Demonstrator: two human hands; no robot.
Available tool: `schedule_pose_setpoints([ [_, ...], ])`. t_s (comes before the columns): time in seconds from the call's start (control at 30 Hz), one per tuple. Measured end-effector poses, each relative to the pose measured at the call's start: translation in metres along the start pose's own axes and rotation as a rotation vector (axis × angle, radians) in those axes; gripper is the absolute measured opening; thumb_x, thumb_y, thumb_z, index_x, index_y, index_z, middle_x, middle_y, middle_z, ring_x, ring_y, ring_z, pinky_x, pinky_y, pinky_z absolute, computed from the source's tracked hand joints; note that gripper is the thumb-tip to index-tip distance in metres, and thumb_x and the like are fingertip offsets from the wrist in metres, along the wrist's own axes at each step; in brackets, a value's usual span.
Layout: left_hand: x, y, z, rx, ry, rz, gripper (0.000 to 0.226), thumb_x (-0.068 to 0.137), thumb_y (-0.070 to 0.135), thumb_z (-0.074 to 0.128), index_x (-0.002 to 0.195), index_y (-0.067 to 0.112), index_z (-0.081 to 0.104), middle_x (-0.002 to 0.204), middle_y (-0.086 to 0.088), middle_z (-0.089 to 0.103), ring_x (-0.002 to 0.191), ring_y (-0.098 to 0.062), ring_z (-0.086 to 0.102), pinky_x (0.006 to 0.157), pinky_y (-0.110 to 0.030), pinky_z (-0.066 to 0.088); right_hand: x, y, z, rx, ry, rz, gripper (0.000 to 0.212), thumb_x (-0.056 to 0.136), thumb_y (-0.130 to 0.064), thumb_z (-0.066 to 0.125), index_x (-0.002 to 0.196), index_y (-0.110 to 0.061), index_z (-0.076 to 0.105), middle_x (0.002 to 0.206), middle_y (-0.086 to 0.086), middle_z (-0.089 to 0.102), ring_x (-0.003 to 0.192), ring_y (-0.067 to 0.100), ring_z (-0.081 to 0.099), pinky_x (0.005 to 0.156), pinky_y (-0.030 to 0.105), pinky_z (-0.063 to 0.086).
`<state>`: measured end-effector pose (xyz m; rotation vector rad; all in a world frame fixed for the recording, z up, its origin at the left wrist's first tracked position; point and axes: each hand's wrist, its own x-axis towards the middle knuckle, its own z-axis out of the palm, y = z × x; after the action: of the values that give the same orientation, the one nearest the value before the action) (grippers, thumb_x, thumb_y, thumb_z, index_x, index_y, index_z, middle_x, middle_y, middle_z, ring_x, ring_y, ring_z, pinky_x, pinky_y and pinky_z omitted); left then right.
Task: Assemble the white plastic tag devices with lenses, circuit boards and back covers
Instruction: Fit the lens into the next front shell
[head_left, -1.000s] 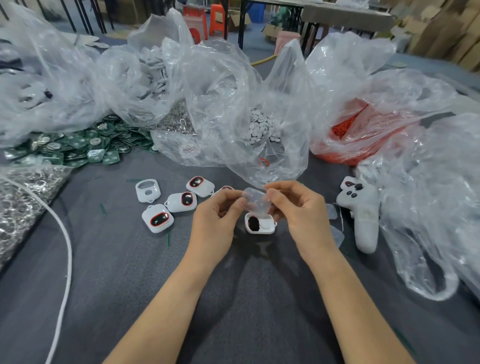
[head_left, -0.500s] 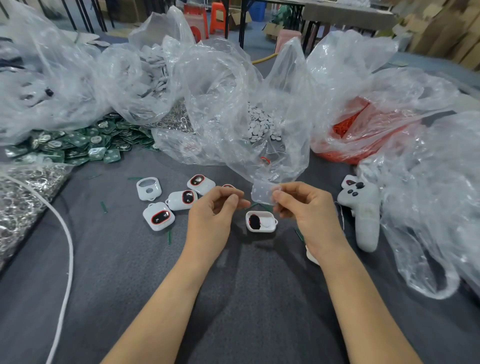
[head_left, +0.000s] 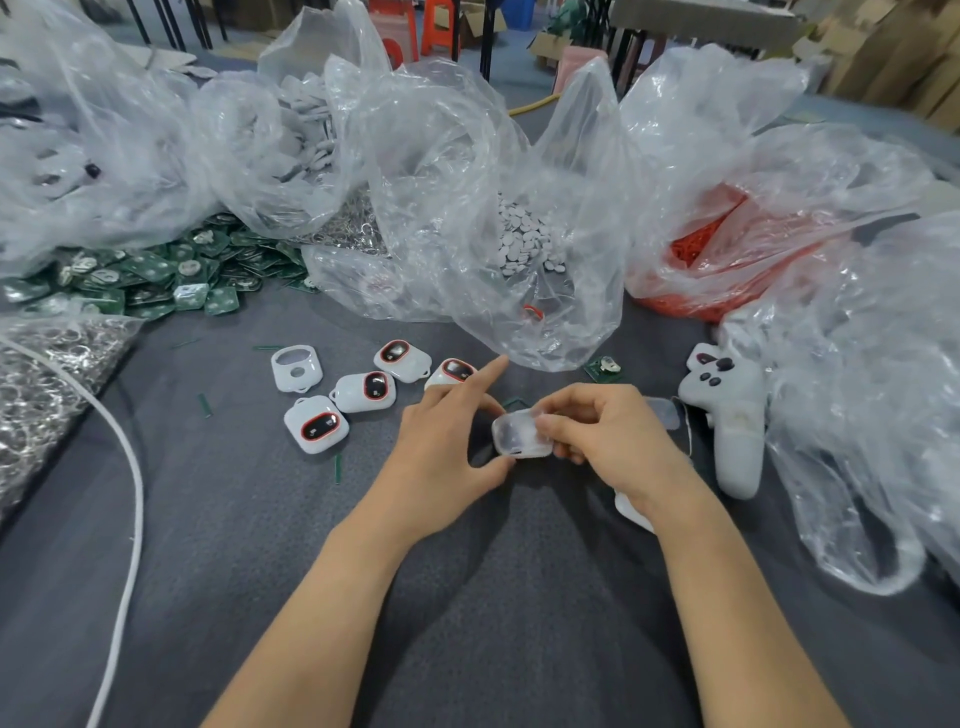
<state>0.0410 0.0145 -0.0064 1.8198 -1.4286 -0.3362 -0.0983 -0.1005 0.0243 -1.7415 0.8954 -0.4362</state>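
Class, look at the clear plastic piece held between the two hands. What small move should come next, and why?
Probably press the clear piece down flat. Both the left hand and the right hand pinch it low over the grey table, so it looks ready to seat; what lies under it is hidden.
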Motion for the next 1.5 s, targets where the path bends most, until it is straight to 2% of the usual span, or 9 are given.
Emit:
schedule_pose_setpoints([
  [0.23, -0.0002, 0.0022, -0.0004, 0.022, 0.006, 0.0, 0.073, 0.08, 0.026, 0.073, 0.142, 0.034, 0.036, 0.11, 0.019, 0.057, 0.117, -0.004, 0.037, 0.094, -0.028, 0.027, 0.0016, 0.003, 0.0073, -0.231, 0.088, -0.04, 0.015, 0.08, -0.012, 0.071, 0.082, -0.026, 0.066, 0.065, 0.0, 0.069, 0.053, 0.006, 0.06, 0.054, 0.02, 0.042],
  [0.37, -0.0002, 0.0035, -0.0011, 0.035, 0.016, 0.008, 0.042, 0.078, 0.026, 0.075, 0.115, 0.029, 0.055, 0.108, 0.016, 0.058, 0.113, -0.008, 0.043, 0.095, -0.036, 0.034, 0.0011, 0.0015, 0.0084, -0.304, 0.125, -0.079, 0.016, 0.08, -0.013, 0.07, 0.081, -0.027, 0.065, 0.071, -0.003, 0.068, 0.064, 0.009, 0.063, 0.064, 0.026, 0.05],
  [0.63, 0.0008, 0.0037, -0.0007, 0.045, 0.011, 0.003, 0.032, 0.077, 0.026, 0.075, 0.103, 0.025, 0.057, 0.103, 0.015, 0.055, 0.108, -0.007, 0.044, 0.093, -0.034, 0.035, 0.0013, 0.0007, 0.0077, -0.336, 0.099, -0.112, 0.015, 0.08, -0.011, 0.069, 0.082, -0.026, 0.067, 0.073, -0.001, 0.067, 0.069, 0.014, 0.063, 0.072, 0.039, 0.055],
  [0.8, 0.0008, 0.0032, -0.0007, 0.036, 0.013, -0.005, 0.03, 0.077, 0.023, 0.076, 0.101, 0.024, 0.058, 0.101, 0.014, 0.056, 0.107, -0.007, 0.046, 0.091, -0.032, 0.033, 0.0021, 0.0022, 0.0072, -0.335, 0.072, -0.097, 0.015, 0.082, -0.015, 0.07, 0.083, -0.029, 0.067, 0.075, -0.004, 0.068, 0.07, 0.01, 0.064, 0.07, 0.031, 0.055],
  [0.97, 0.0008, 0.0026, -0.0009, 0.046, 0.0, 0.002, 0.019, 0.076, 0.023, 0.076, 0.09, 0.021, 0.063, 0.104, 0.011, 0.059, 0.109, -0.01, 0.047, 0.094, -0.037, 0.035, 0.0024, 0.0013, 0.0086, -0.407, 0.076, -0.129, 0.015, 0.082, -0.016, 0.07, 0.083, -0.03, 0.066, 0.077, -0.007, 0.066, 0.07, 0.005, 0.06, 0.061, 0.009, 0.043],
  [1.03, 0.0008, 0.0023, -0.0013, 0.045, -0.005, 0.0, 0.018, 0.075, 0.023, 0.077, 0.087, 0.02, 0.063, 0.104, 0.011, 0.06, 0.109, -0.01, 0.047, 0.095, -0.04, 0.036, 0.0026, 0.0012, 0.0097, -0.443, 0.088, -0.149, 0.014, 0.082, -0.014, 0.07, 0.083, -0.027, 0.067, 0.082, -0.007, 0.062, 0.069, 0.002, 0.056, 0.061, 0.007, 0.041],
  [1.17, 0.0014, 0.0031, -0.0018, 0.038, -0.004, 0.004, 0.017, 0.075, 0.024, 0.077, 0.084, 0.021, 0.063, 0.102, 0.011, 0.061, 0.107, -0.012, 0.048, 0.095, -0.042, 0.037, 0.0032, 0.0013, 0.0102, -0.464, 0.106, -0.15, 0.015, 0.08, -0.01, 0.071, 0.081, -0.024, 0.067, 0.087, -0.005, 0.052, 0.067, 0.0, 0.051, 0.062, 0.004, 0.038],
  [1.4, 0.001, 0.0034, -0.0021, 0.034, 0.009, 0.012, 0.017, 0.075, 0.023, 0.077, 0.084, 0.021, 0.063, 0.101, 0.009, 0.061, 0.105, -0.014, 0.049, 0.094, -0.044, 0.038, 0.0047, 0.0028, 0.0075, -0.448, 0.104, -0.117, 0.01, 0.082, -0.015, 0.071, 0.083, -0.024, 0.067, 0.089, -0.002, 0.064, 0.071, 0.008, 0.059, 0.06, 0.012, 0.038],
  [1.5, 0.0013, 0.0017, -0.0009, 0.038, 0.015, 0.017, 0.019, 0.075, 0.023, 0.077, 0.086, 0.023, 0.062, 0.101, 0.01, 0.06, 0.105, -0.012, 0.048, 0.094, -0.044, 0.038, 0.005, 0.0031, 0.0085, -0.424, 0.12, -0.122, 0.009, 0.082, -0.016, 0.072, 0.083, -0.023, 0.066, 0.084, -0.002, 0.065, 0.069, 0.011, 0.061, 0.063, 0.019, 0.045],
])
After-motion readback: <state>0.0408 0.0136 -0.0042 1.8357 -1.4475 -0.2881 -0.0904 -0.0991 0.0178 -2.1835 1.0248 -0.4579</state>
